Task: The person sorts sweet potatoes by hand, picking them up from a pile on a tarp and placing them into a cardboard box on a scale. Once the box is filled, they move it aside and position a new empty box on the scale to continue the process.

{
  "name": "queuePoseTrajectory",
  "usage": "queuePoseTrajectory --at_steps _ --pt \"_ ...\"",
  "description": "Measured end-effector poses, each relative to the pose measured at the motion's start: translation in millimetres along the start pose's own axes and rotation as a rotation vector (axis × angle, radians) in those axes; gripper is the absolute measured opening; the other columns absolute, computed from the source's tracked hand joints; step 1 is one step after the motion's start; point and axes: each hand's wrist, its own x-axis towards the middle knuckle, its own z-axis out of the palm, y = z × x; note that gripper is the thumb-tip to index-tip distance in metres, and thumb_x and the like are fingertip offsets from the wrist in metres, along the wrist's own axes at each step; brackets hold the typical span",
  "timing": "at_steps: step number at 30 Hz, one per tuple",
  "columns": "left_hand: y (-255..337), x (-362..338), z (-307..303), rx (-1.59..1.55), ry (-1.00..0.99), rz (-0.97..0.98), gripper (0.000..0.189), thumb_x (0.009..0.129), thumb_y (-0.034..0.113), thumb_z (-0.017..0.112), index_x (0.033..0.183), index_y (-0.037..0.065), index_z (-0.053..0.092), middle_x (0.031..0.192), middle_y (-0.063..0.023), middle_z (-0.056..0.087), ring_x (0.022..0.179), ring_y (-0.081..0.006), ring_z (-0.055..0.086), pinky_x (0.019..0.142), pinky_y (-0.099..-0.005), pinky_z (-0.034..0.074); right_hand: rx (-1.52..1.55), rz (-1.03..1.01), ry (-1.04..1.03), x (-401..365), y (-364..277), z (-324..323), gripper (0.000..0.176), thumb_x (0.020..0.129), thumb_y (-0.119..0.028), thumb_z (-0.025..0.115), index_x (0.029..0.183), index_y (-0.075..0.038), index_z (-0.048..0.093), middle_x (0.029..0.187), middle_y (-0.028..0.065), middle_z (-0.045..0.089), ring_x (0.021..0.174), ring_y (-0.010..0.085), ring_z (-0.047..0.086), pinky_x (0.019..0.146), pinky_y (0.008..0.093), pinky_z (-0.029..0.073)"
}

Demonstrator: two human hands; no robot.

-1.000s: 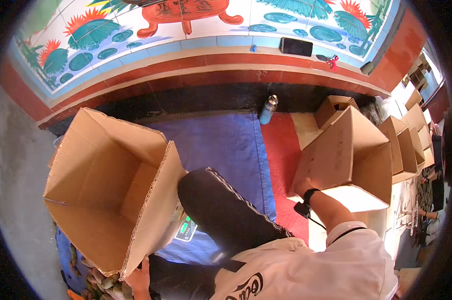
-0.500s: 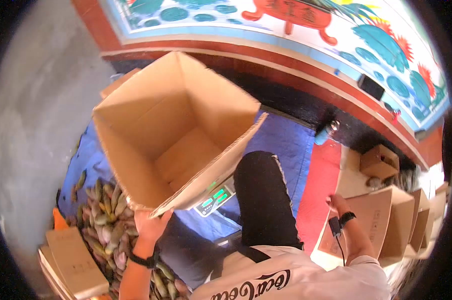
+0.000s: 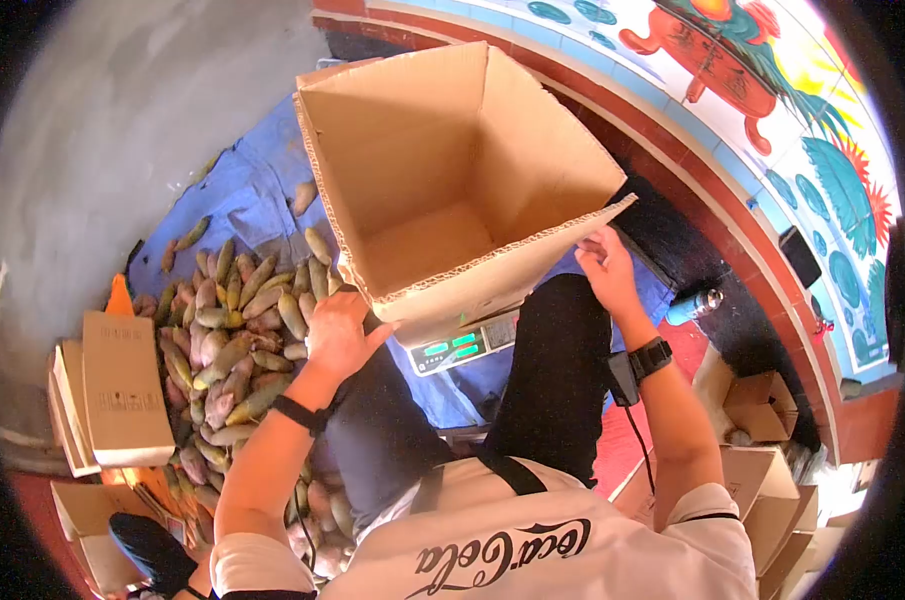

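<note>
A tall cardboard box (image 3: 442, 240) with its top open stands in front of me, with nothing inside that I can see. It rests on or just over a digital scale (image 3: 462, 345) with lit green figures; the contact is hidden. My left hand (image 3: 342, 330) is at the box's near left corner, thumb spread across the near side and fingers curled round the outer edge. By the near right corner is my right hand (image 3: 604, 268), fingers apart and fingertips close to the cardboard. Long yellowish and pinkish tubers (image 3: 232, 350) lie heaped left of the box.
A blue tarp (image 3: 242, 190) lies under the box and tubers. Flattened cardboard (image 3: 127, 390) stands at the left. On the right are a blue bottle (image 3: 694, 306) and several more boxes (image 3: 762, 405). Part of another person in dark clothing (image 3: 152, 550) shows at the lower left.
My right hand has come from the right side up to the box's near right corner. The left hand has shifted lower on the near left corner. The camera view has turned.
</note>
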Motion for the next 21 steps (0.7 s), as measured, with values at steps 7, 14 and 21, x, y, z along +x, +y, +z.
queuePoseTrajectory --at_steps 7,14,21 --pt "-4 -2 -2 0.055 0.010 0.033 0.039 0.071 0.040 0.066 0.079 0.003 0.060 0.077 -0.0132 0.058 0.078 -0.0286 0.056 0.075 -0.0392 0.043 0.138 0.029 -0.005 1 2 2 0.027 0.080 0.001 0.056 0.107 0.000 0.049 0.098 0.0081 0.057 0.089 0.0152 0.057 0.079 0.0281 0.047" --pt "-11 -10 2 0.043 -0.010 0.016 0.032 0.075 0.033 0.064 0.095 0.007 0.061 0.090 -0.0119 0.060 0.088 -0.0292 0.055 0.086 -0.0397 0.039 0.000 -0.080 0.056 -11 -5 3 0.023 0.082 0.000 0.055 0.104 -0.001 0.052 0.093 0.0049 0.057 0.082 0.0129 0.056 0.076 0.0271 0.046" --pt "-11 -16 -3 -0.081 -0.020 -0.025 0.026 0.074 0.029 0.065 0.090 0.008 0.064 0.089 -0.0107 0.061 0.089 -0.0272 0.056 0.094 -0.0428 0.035 -0.143 -0.069 0.053 -8 19 -4 0.028 0.083 -0.003 0.054 0.111 0.002 0.051 0.105 0.0092 0.056 0.095 0.0173 0.054 0.085 0.0306 0.042"
